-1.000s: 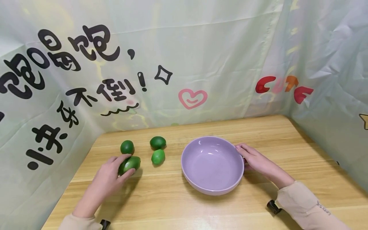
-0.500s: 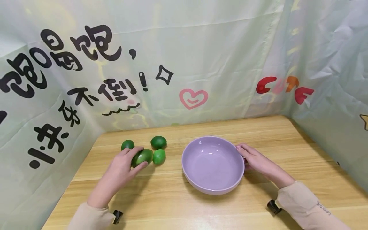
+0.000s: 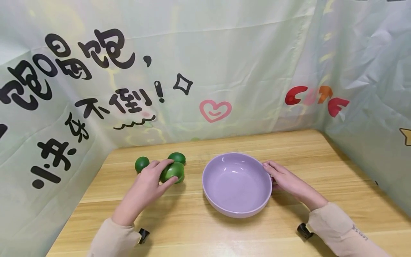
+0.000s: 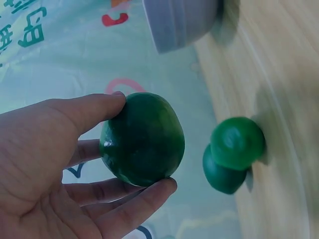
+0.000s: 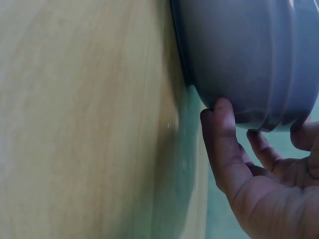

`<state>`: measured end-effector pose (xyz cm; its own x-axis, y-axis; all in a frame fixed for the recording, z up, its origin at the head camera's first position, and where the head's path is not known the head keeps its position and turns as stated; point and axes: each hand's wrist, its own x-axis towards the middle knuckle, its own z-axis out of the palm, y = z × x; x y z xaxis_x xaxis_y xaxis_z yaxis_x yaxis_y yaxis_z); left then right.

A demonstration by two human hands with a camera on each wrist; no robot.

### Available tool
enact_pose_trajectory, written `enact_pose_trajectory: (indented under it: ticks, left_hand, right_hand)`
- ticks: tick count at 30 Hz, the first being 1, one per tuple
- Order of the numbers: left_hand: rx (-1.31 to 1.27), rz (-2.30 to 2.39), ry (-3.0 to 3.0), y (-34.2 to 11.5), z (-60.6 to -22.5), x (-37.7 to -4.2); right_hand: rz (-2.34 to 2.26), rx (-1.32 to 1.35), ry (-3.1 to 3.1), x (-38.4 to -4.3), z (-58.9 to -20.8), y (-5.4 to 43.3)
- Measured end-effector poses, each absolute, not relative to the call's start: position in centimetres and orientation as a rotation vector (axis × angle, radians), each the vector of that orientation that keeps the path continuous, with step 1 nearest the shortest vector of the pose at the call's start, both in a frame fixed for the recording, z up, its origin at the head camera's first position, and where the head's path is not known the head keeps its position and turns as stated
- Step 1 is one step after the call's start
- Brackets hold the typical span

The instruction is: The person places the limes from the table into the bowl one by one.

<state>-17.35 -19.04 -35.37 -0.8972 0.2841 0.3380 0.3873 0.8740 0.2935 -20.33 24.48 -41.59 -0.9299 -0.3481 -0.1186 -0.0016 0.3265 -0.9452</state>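
Note:
In the head view my left hand holds a large, smooth green fruit, shaped like a mango. Its thumb and fingers curl round the fruit in the left wrist view, lifted off the table. Right behind it sit a bright green lime-like fruit, mostly hidden in the head view, and a darker green fruit. Another dark green fruit lies to the left, beyond the hand. My right hand holds the right side of a purple bowl, fingertips on its outer wall in the right wrist view.
The wooden table ends at a pale printed cloth at the back and sides. A black wrist device sits under the left sleeve, and another black device beside the right sleeve.
My left hand has carried the large green fruit rightward, now in front of the lime-like fruit. The right hand and the bowl stay where they were.

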Motion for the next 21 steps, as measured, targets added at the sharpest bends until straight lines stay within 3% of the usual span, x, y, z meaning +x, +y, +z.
enact_pose_trajectory:
  ticks: [21]
  left_hand:
    - [-0.675, -0.532, -2.730, -15.0, -34.9, -18.3]
  right_hand:
    - [-1.632, -0.300, 2.300, -20.3, -41.6, 24.4]
